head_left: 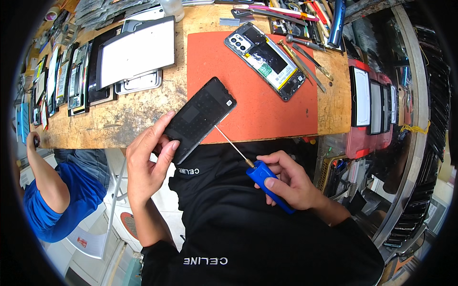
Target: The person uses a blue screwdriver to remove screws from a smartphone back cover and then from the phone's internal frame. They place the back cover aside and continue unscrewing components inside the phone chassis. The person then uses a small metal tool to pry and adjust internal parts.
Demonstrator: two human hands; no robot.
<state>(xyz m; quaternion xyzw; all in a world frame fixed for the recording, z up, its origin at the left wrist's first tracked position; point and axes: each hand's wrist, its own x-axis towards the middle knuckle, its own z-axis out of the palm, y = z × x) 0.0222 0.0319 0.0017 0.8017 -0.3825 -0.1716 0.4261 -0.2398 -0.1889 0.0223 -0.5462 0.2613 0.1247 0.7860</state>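
Note:
My left hand grips a black phone screen panel by its lower left end, thumb on one edge and fingers behind. The panel is tilted over the front edge of the table. In my right hand is a blue handheld glue-remover tool, its long thin metal shaft pointing up and left. The shaft's tip meets or nearly meets the panel's right edge. Beyond the panel, an opened phone body with bared battery and circuit parts lies diagonally on the orange mat.
Tweezers and a small screwdriver lie right of the phone body. Stacked tablets and panels fill the left side. At far left sits another person in a blue shirt. A red case with framed panels stands right.

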